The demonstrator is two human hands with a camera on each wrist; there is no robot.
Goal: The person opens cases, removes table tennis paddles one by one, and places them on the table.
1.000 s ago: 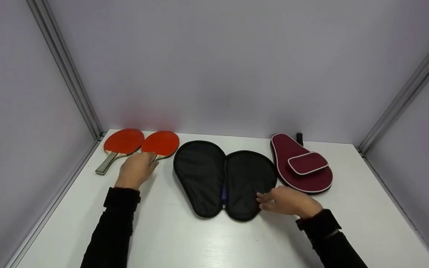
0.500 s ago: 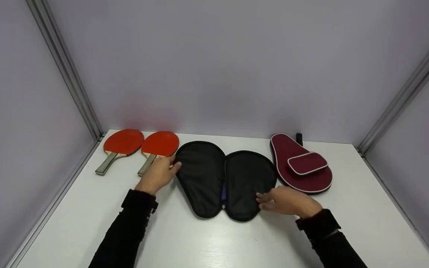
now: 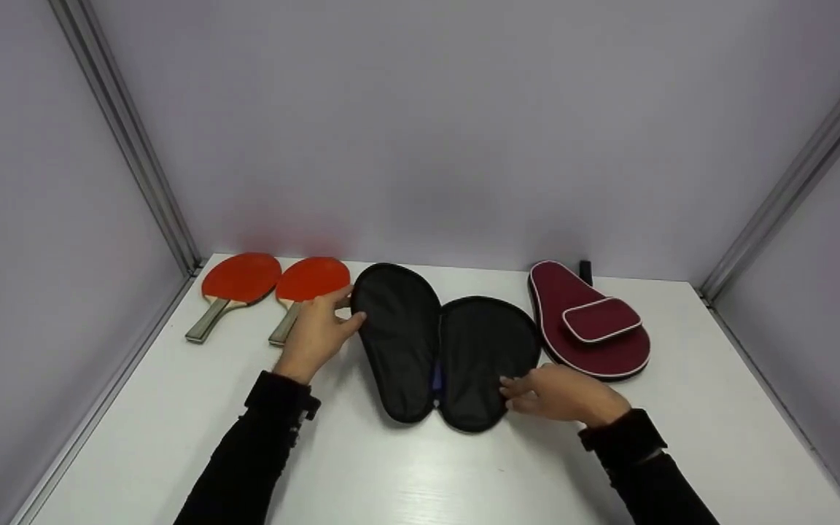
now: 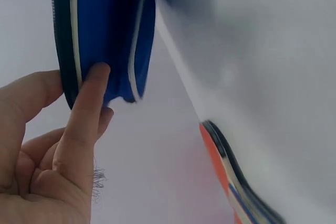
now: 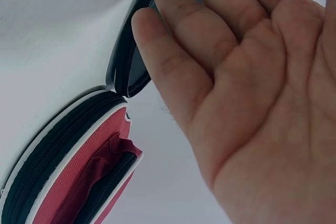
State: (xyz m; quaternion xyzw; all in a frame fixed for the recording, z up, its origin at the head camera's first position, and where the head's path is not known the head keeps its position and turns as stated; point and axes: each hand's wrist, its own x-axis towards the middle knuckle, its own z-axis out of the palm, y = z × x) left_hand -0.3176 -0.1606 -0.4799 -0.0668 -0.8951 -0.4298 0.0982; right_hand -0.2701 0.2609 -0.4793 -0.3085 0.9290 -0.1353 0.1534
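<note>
A racket-shaped zip case lies unfolded on the white table, black lining up, its two halves joined along a middle seam. My left hand pinches the outer edge of its left half, which is tilted up off the table. In the left wrist view, that half's outside is blue with white piping, between thumb and fingers. My right hand rests its fingers at the right half's outer edge, fairly straight in the right wrist view. Left of the case lie two red table tennis bats, one partly behind my left hand.
A maroon racket case with white piping and a small pocket lies at the right, close beside the black-lined one. A black strap sticks out behind it. Grey walls enclose the table's back and sides.
My left hand has moved right from the second bat to the case and raised the left half's outer edge. My right hand has stayed in place.
</note>
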